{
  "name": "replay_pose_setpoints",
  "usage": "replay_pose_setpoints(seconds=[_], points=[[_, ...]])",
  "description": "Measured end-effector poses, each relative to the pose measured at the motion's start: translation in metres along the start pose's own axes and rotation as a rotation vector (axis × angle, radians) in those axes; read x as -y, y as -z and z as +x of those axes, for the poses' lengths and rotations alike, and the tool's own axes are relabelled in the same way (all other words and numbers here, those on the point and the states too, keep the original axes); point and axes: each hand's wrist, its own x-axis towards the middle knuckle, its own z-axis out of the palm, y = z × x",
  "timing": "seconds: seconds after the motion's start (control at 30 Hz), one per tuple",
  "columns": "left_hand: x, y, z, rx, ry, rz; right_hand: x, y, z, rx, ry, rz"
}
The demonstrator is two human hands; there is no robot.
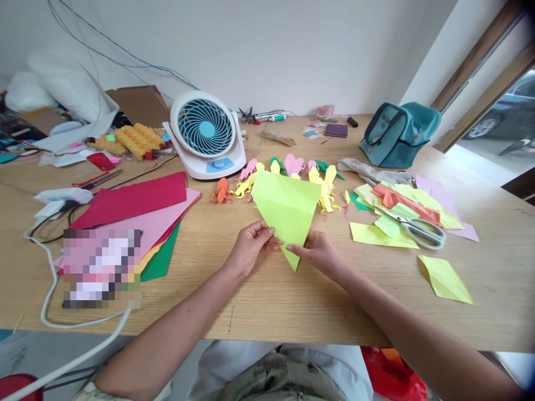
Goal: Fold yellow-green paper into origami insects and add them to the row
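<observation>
A lime-green sheet of paper, creased and narrowing to a point at the bottom, is held up above the table. My left hand pinches its lower left edge between thumb and fingers. On the lower right edge, my right hand grips the same sheet, thumb in front and fingers behind. Just beyond the sheet lie folded paper figures: an orange one, a yellow one and a pink one, with others partly hidden by the sheet.
Scissors lie on paper scraps at the right, near a loose yellow-green piece. Coloured sheets are stacked at the left beside a white cable. A fan and a teal bag stand toward the back.
</observation>
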Motion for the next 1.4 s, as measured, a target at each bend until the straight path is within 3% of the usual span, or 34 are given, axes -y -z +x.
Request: replay_pose_setpoints(seconds=[0.2, 0.37, 0.43, 0.57, 0.63, 0.77, 0.9, 1.1, 1.4], points=[[-0.005, 0.002, 0.001, -0.007, -0.042, -0.016, -0.002, 0.007, -0.001, -0.039, 0.101, -0.212], [-0.016, 0.008, 0.003, -0.111, -0.137, -0.074, 0.006, 0.012, -0.007, -0.042, 0.170, -0.444], [-0.017, 0.010, 0.003, -0.129, -0.162, -0.079, 0.011, 0.011, -0.007, -0.057, 0.217, -0.358], [-0.012, 0.009, 0.003, -0.079, -0.134, -0.003, 0.022, 0.010, -0.004, -0.269, 0.346, 0.015], [-0.009, 0.007, 0.003, -0.109, -0.176, 0.002, 0.026, 0.011, -0.003, -0.331, 0.348, 0.088], [-0.010, 0.008, 0.006, -0.238, -0.401, -0.011, 0.025, 0.015, -0.005, -0.351, 0.347, 0.039], [-0.012, 0.013, 0.006, -0.189, -0.582, 0.130, 0.019, 0.016, -0.007, -0.360, 0.427, -0.095], [-0.012, 0.010, 0.002, -0.069, -0.482, 0.285, 0.015, 0.017, -0.008, -0.342, 0.507, -0.408], [-0.007, 0.005, -0.001, -0.097, -0.450, 0.297, 0.015, 0.017, -0.010, -0.320, 0.432, -0.398]])
